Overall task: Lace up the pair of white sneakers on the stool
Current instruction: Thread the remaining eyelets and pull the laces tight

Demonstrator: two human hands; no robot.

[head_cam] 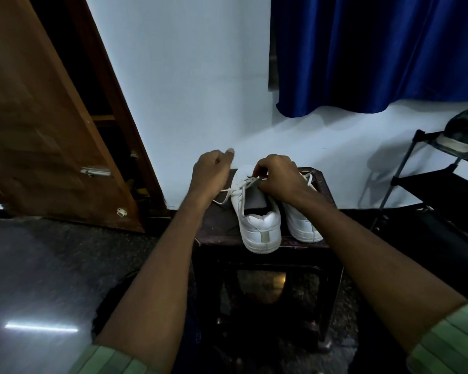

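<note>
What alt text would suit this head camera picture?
Two bare hands lace the left white sneaker of a pair on a dark stool: the right hand pinches the white lace, the left hand pulls its end aside.

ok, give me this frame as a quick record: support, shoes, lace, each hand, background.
support: dark stool, both shoes on top
shoes: left white sneaker and right white sneaker, side by side, heels toward camera
lace: white lace partly threaded on the left sneaker, one end trailing left
left hand: fingers curled, raised left of the shoe; grip on the lace unclear
right hand: pinches the lace over the eyelets
background: wooden door, blue curtain, black shoe rack
</note>
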